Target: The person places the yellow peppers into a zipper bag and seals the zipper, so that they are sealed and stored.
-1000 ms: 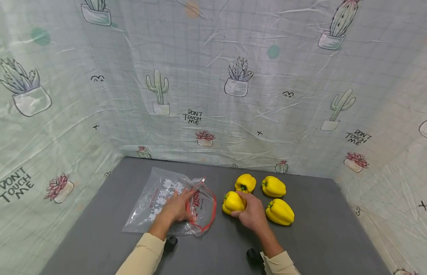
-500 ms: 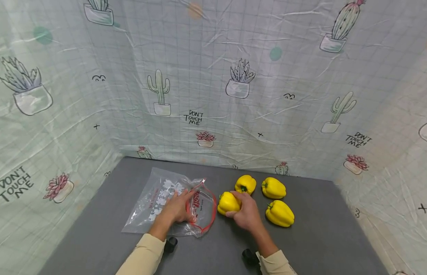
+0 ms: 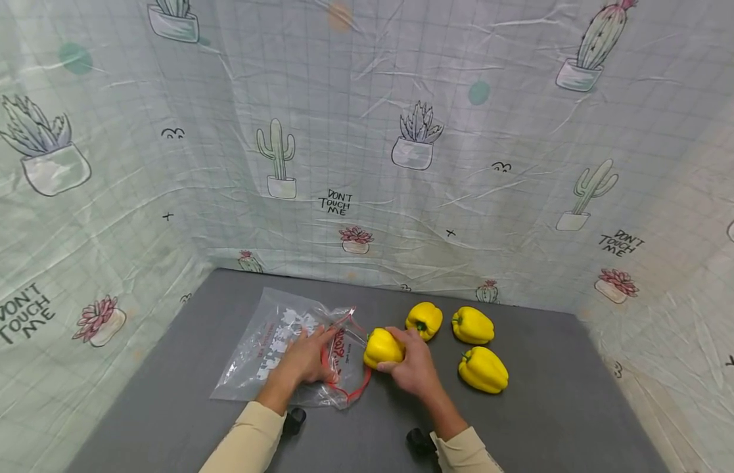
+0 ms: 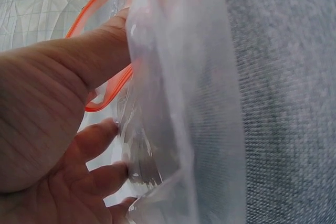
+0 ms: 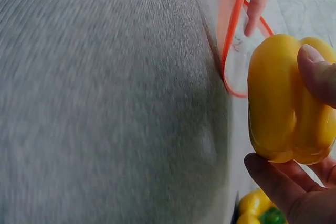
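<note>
My left hand [image 3: 304, 358] rests on a clear plastic bag [image 3: 245, 358] with a red-edged mouth [image 3: 357, 394], white figures and red print. In the left wrist view, its thumb and spread fingers [image 4: 100, 137] touch the film at the bag's mouth. My right hand [image 3: 414, 364] grips a yellow bell pepper [image 3: 382, 348] between thumb and fingers. That pepper is at the right side of the bag's mouth, overlapping the red edge in the head view. The right wrist view shows the thumb across the pepper [image 5: 275, 98] and fingers beneath it.
Three more yellow bell peppers lie to the right: one at the back [image 3: 424, 319], one at the back right [image 3: 473, 325], one nearer [image 3: 483, 370]. The grey tabletop [image 3: 556, 394] meets a cactus-printed cloth [image 3: 355, 131] at the back and sides.
The right hand has carried its pepper leftward, from beside the other peppers to the bag's mouth. The left hand and the bag have stayed almost still.
</note>
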The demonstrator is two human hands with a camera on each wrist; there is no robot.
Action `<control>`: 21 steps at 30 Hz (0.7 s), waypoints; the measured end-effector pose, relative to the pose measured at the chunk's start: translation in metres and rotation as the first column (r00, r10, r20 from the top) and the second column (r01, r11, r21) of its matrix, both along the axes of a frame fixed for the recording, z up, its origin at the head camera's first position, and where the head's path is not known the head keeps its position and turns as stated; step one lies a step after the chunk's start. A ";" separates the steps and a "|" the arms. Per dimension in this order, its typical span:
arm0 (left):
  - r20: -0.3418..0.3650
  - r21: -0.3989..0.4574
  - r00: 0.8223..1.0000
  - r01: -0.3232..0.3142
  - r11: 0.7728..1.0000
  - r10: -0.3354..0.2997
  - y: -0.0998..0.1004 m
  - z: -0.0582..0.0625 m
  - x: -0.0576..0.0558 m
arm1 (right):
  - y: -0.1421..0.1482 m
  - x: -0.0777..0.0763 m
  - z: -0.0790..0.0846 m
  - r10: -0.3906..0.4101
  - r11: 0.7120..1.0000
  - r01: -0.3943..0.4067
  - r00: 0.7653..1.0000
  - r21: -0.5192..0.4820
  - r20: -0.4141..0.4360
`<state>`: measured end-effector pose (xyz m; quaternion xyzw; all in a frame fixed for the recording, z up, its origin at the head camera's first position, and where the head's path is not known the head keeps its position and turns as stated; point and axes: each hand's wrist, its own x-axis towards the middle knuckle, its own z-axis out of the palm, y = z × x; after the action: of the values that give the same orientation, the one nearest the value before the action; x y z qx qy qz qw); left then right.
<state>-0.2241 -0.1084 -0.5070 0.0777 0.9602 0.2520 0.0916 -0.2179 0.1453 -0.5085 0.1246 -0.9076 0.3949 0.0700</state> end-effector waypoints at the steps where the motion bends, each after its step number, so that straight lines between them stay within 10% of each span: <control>1: 0.002 -0.002 1.000 -0.001 1.000 0.001 0.000 0.000 0.000 | -0.002 0.000 0.000 0.005 1.000 -0.005 1.000 -0.008 0.005; 21: -0.002 0.003 1.000 0.010 1.000 -0.010 0.001 -0.003 -0.002 | -0.028 -0.009 -0.008 0.026 0.989 -0.016 0.998 -0.150 0.062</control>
<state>-0.2256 -0.1071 -0.5100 0.0830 0.9596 0.2527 0.0920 -0.2267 0.1173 -0.5169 0.1158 -0.8759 0.4661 0.0459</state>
